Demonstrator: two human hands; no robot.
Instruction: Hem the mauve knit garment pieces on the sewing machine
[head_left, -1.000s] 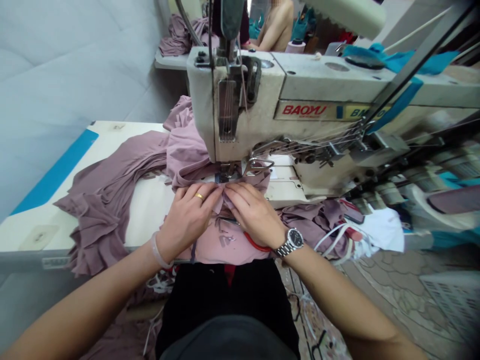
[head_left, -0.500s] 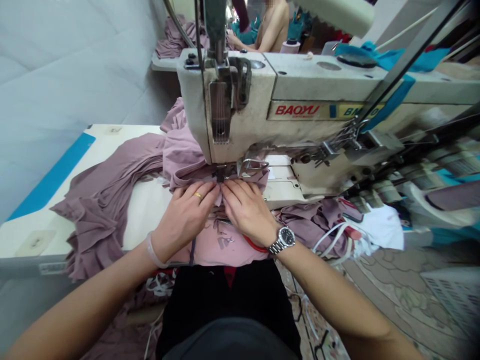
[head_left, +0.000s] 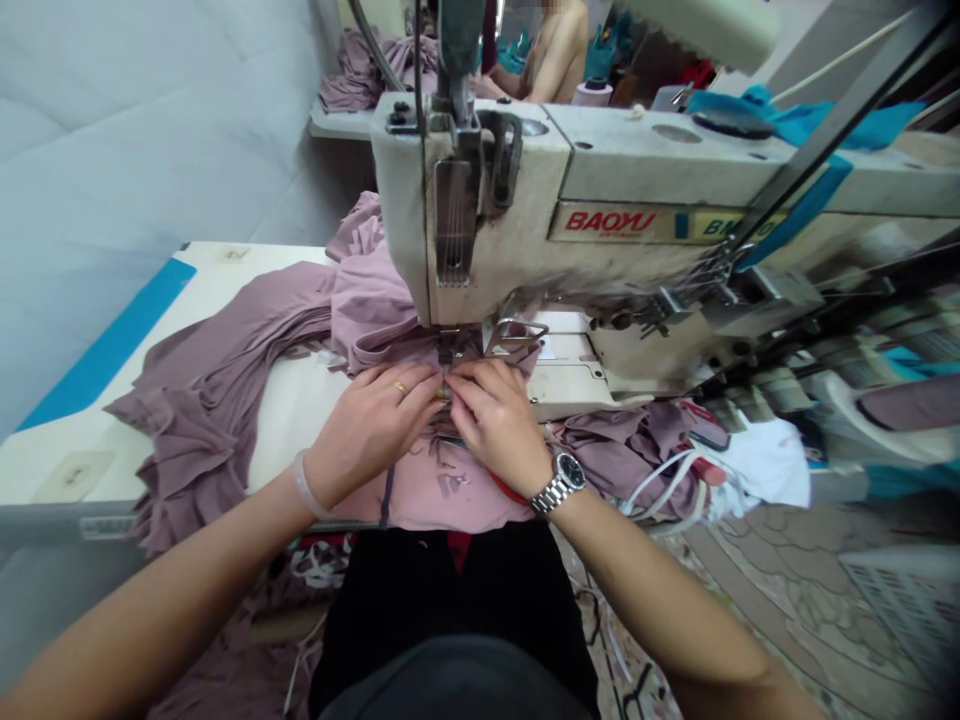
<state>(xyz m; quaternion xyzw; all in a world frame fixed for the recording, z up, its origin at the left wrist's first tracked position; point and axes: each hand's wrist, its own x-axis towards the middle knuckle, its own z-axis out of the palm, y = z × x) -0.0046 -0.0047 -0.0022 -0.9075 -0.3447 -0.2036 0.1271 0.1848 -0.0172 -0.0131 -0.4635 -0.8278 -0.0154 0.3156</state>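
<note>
Just in front of the presser foot (head_left: 448,350) of the sewing machine (head_left: 480,225), mauve knit fabric (head_left: 367,310) gripped closed between the left hand (head_left: 375,430) and the right hand (head_left: 495,425), both curled tightly on it, with more cloth heaped on the surface (head_left: 292,430) to the left of the machine.

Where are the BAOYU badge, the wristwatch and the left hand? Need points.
BAOYU badge (head_left: 609,222), head view, on the red lettering.
wristwatch (head_left: 570,472), head view, on the dial.
left hand (head_left: 373,425), head view, on the back of the hand.
</note>
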